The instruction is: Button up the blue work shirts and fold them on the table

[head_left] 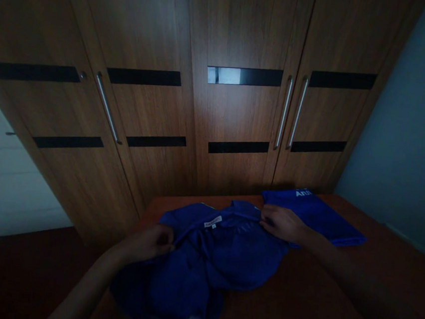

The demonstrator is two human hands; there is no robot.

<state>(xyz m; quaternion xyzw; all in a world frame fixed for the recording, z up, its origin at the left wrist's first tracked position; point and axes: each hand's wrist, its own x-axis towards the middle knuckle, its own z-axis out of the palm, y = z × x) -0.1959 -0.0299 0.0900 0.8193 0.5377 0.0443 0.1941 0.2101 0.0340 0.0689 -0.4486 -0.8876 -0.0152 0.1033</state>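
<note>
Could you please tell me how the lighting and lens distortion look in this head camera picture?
Head view: dim and underexposed; the crumpled blue shirt and both hands, left and right, sit in shadow. Glare marks one dark strip on the brown wooden wardrobe, whose doors lean from wide-angle distortion.

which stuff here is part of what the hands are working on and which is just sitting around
In hand:
- left hand, gripping the near edge of the blue shirt
- right hand, pinching the same shirt by its far edge
- table the shirt is spread on

Just lying about:
- folded blue garment with white lettering, beyond the right hand
- wardrobe with metal handles behind the table
</note>
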